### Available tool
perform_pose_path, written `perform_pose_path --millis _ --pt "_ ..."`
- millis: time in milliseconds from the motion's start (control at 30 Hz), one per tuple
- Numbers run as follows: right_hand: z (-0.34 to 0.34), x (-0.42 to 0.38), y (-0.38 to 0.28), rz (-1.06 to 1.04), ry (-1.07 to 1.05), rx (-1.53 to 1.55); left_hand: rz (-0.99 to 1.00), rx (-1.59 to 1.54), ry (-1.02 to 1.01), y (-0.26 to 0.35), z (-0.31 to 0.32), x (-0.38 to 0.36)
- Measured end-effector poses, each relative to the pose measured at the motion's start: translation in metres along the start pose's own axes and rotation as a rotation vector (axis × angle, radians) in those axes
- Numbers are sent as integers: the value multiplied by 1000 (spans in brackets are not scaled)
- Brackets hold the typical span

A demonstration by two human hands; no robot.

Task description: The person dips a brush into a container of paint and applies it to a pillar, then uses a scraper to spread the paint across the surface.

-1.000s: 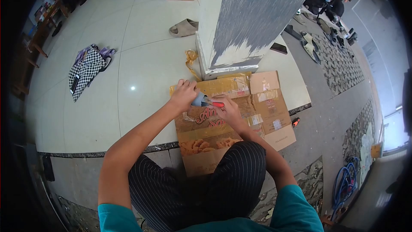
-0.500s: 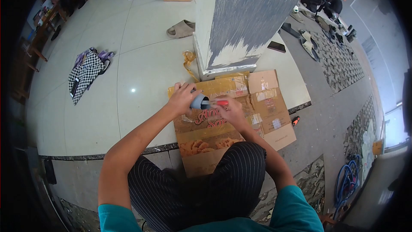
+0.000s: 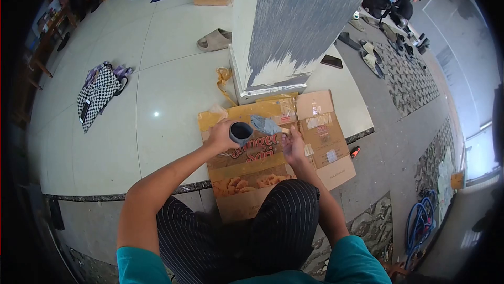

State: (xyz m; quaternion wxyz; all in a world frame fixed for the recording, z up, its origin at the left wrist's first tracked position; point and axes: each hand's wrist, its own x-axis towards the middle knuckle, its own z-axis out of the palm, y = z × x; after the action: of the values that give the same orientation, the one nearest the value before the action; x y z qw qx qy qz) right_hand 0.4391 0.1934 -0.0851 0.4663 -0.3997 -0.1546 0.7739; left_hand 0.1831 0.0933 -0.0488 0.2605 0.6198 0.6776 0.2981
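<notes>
My left hand (image 3: 217,136) curls around a grey, dark-mouthed round cup (image 3: 241,132) over the printed brown cardboard (image 3: 239,210); probably light, best held by its outer wall. My right hand (image 3: 294,146) bends beside a grey-blue, flattish piece (image 3: 265,125) over the cardboard; whether it pinches it, I cannot tell.

Our teal sleeves (image 3: 350,259), our black trousers (image 3: 286,221) with pale pinstripes, our brown cardboard (image 3: 236,174) with red lettering, a black-and-white checked cloth (image 3: 100,94), blue hose (image 3: 420,221)
</notes>
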Motion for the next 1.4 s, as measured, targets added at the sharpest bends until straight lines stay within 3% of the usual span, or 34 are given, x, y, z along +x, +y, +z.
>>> perform_pose_path --millis 33,100,200,267,333,400,433,567,633,667,733,767,833,867,933,1033,1167,1233,1367,1400 --pt "-6 0 1 -9 0 2 9 0 -1 -10 5 -1" --pt "-17 1 -2 209 47 218 -29 -93 76 -27 12 -4" --pt "-5 0 -20 236 172 403 -34 -56 56 -37 3 -11" --pt "-4 -4 -31 224 148 406 -77 19 15 -50 -3 -17" --pt "-2 -9 -39 258 -71 263 -131 96 -15 -48 -17 -15" --pt "5 -24 -38 322 -194 179 -329 388 -212 -44 -36 -21" --pt "10 -30 -37 394 -320 89 -326 390 -210 -43 -44 -23" --pt "16 -28 -35 324 -510 -149 -328 625 -195 -49 -75 -30" --pt "42 -36 -40 45 -355 -358 -277 821 -207 -57 -88 -33" --pt "51 -33 -39 46 -361 -361 -281 821 -201 -61 -95 -34" --pt "68 -27 -40 -508 -319 -764 -323 973 -265 -64 -106 -38" --pt "76 -25 -42 -511 -326 -768 -326 970 -259 -65 -112 -40" --pt "99 -31 -49 -888 -141 -1152 -389 1004 -285 -66 -120 -45" --pt "106 -28 -48 -890 -146 -1153 -393 1002 -281 -66 -123 -47" --pt "115 -18 -40 -1315 -148 -1140 -446 1016 -314 -66 -129 -49" --pt "106 12 -14 -1191 -147 -1377 -416 1003 -282 -71 -132 -54" --pt "78 25 7 -1113 -106 -1447 -427 986 -283 -71 -138 -56" --pt "65 14 7 -880 -112 -1488 -428 1005 -275 -74 -137 -58" --pt "47 2 3 -953 -151 -1550 -441 1006 -285 -80 -138 -58" --pt "53 -3 -2 -1086 -173 -1468 -454 1010 -296 -78 -138 -57"
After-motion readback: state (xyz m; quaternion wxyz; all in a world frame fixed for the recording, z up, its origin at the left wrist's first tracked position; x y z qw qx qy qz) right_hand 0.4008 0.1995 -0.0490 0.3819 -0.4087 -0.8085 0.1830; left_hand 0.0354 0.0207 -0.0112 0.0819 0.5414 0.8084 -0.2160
